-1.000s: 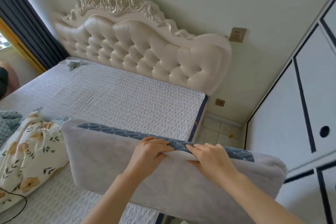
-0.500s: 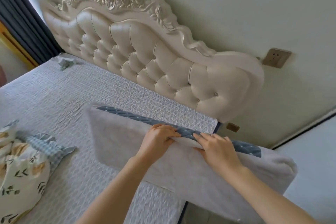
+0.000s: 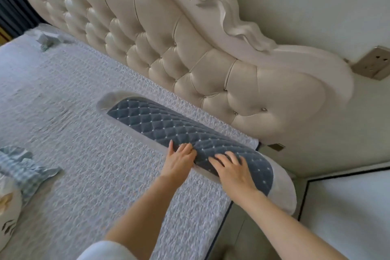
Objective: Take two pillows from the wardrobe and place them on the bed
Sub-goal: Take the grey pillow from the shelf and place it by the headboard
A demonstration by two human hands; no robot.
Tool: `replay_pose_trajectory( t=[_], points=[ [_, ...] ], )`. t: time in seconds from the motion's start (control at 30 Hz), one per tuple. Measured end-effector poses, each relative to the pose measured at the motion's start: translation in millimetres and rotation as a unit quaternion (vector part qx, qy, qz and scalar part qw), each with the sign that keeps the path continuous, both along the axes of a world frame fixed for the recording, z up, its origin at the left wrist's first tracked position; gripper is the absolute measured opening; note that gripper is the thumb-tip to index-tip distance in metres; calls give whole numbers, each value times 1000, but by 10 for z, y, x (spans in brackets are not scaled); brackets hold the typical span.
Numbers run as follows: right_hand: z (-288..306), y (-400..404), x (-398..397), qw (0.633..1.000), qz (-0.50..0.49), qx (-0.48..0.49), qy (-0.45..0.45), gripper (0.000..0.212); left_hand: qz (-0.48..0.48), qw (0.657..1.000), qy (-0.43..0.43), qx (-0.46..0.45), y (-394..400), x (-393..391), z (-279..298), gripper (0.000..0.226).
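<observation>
Blue quilted top of the pillow faces up; it lies flat on the bed near the headboard, long axis roughly parallel to it, a strip of bedspread between the two. Its right end overhangs the mattress edge, so it likely needs a shove leftward. Left hand sits at the pillow's near edge, fingers curled onto the blue panel; right hand lies just beside it, palm down, fingers spread flat on top. Neither is clamped on it; reads as pressing and smoothing it into place rather than carrying. Hands are close but not touching. Judgement: this pillow is as good as placed. Floral bedding at the left edge is cut off, can't tell if it's a pillow or a duvet, so the count of two stays unconfirmed. Small grey item near the far corner is blurred, unidentifiable. Wardrobe shows only as a white panel at lower right.
</observation>
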State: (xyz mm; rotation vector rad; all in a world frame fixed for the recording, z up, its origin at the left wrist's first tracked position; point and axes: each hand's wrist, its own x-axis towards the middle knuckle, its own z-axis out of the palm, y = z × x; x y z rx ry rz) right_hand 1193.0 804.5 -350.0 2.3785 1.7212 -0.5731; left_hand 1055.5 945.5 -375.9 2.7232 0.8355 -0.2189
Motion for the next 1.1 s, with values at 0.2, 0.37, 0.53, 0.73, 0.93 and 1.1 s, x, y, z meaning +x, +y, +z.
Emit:
replay_pose_trajectory(
  t=[0.2, 0.37, 0.53, 0.73, 0.93, 1.1],
  points=[
    [-111, 79, 130, 996, -56, -6, 71, 59, 64, 996, -54, -26, -38, 27, -51, 28],
    [-38, 104, 215, 984, -112, -65, 122, 67, 167, 981, -12, -95, -125, -195, -5, 59],
    [-83, 133, 163, 976, -58, -153, 145, 64, 269, 920, 168, -229, -555, -823, -378, 68],
    [-329, 252, 0, 965, -17, -157, 208, 56, 346, 831, 182, -395, -877, -1146, -758, 71],
    [-663, 525, 83, 969, 26, -171, 174, 53, 494, 766, 56, -409, -1010, -1082, -1048, 73],
    [-960, 855, 214, 983, 16, -127, 134, 56, 648, 642, -89, -398, -928, -918, -1247, 80]
  ],
)
